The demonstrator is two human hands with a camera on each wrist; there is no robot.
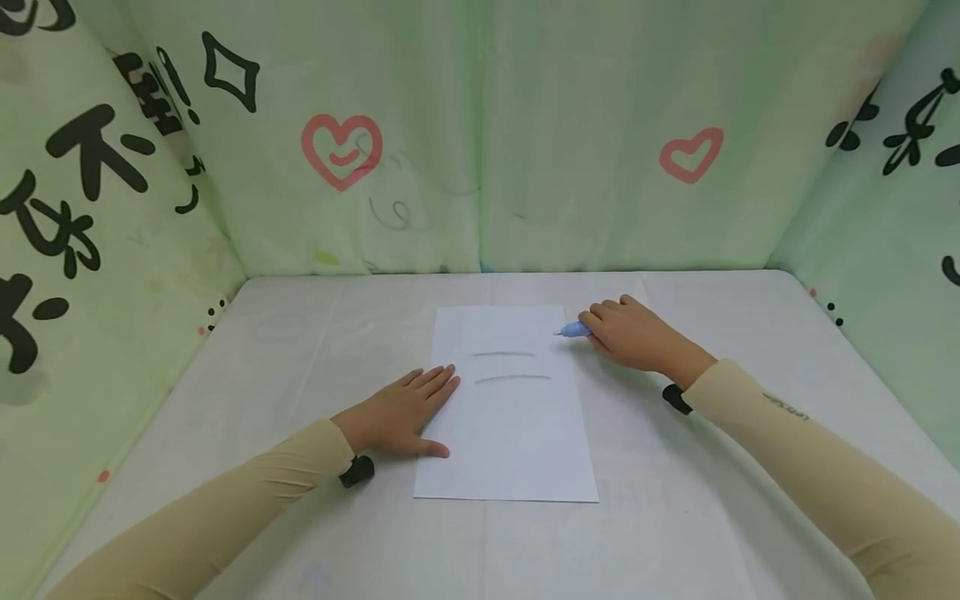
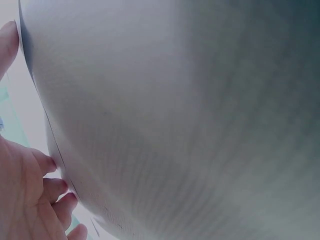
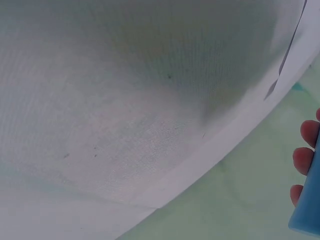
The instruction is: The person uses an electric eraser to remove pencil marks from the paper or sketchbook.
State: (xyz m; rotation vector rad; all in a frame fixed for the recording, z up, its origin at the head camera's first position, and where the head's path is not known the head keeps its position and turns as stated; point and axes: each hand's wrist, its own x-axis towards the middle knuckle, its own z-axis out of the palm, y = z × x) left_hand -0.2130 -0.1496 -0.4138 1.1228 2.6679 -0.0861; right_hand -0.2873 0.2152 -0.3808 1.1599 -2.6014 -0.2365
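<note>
— On the white-covered table, where does the sheet of paper lie?
— Between the hands: the left hand rests with straight fingers across the sheet's left edge.
— And the right hand?
— Curled round a blue pen, tip pointing leftward over the sheet's right edge, near two grey lines.

Paper on table, pen at right edge

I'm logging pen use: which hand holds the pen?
The right hand grips the blue pen; the left hand rests on the left edge of the paper.
</note>
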